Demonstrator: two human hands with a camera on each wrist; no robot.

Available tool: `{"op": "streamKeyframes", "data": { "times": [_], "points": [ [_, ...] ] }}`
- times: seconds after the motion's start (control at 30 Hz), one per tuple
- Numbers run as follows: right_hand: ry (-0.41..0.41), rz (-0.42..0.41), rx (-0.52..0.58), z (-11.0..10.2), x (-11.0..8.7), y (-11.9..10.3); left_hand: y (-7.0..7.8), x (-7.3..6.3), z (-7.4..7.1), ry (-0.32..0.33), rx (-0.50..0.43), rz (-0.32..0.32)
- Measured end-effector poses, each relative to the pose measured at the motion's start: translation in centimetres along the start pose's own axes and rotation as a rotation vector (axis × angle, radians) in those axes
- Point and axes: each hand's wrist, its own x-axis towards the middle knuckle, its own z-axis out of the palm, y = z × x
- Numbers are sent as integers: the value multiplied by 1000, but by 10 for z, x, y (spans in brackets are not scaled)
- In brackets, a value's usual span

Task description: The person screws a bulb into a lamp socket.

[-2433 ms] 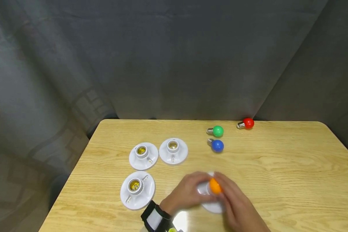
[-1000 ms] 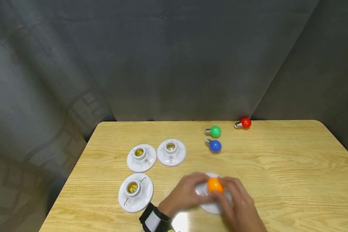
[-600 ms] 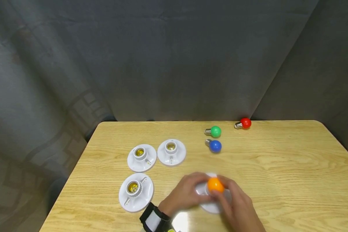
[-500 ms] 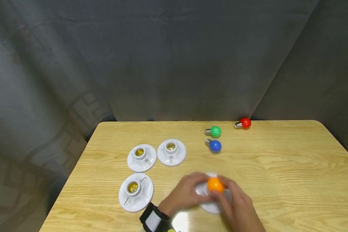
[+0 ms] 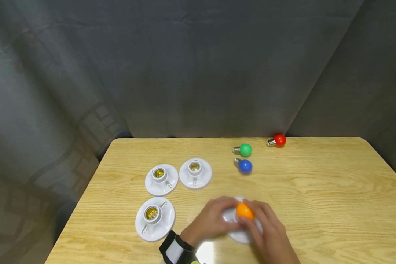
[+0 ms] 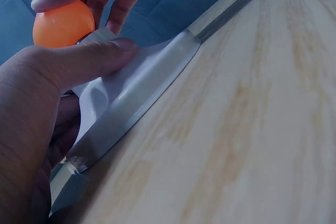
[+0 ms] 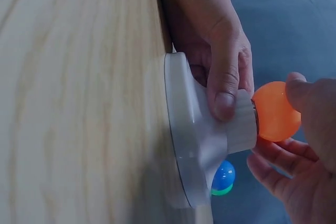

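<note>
An orange light bulb sits upright in a round white lamp holder, which lies flat on the table near its front. My left hand grips the holder's collar, its thumb on the near side in the left wrist view. My right hand holds the bulb's globe between thumb and fingers. In the right wrist view a thin strip of the bulb's metal base shows between globe and collar; the rest of the base is hidden inside.
Three more white lamp holders with bare sockets stand to the left on the wooden table. Towards the back lie a blue bulb, a green bulb and a red bulb. A grey curtain hangs behind.
My right fingers have shifted round the orange bulb, covering and uncovering parts of it. The left hand keeps its grip on the holder. The head view has moved slightly.
</note>
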Motion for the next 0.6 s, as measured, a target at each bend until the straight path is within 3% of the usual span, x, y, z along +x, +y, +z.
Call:
{"op": "streamKeyframes", "data": {
  "times": [0.6],
  "points": [
    [24,9,9,4,0,0,-1,0,0,-4,-19,15]
  ]
}}
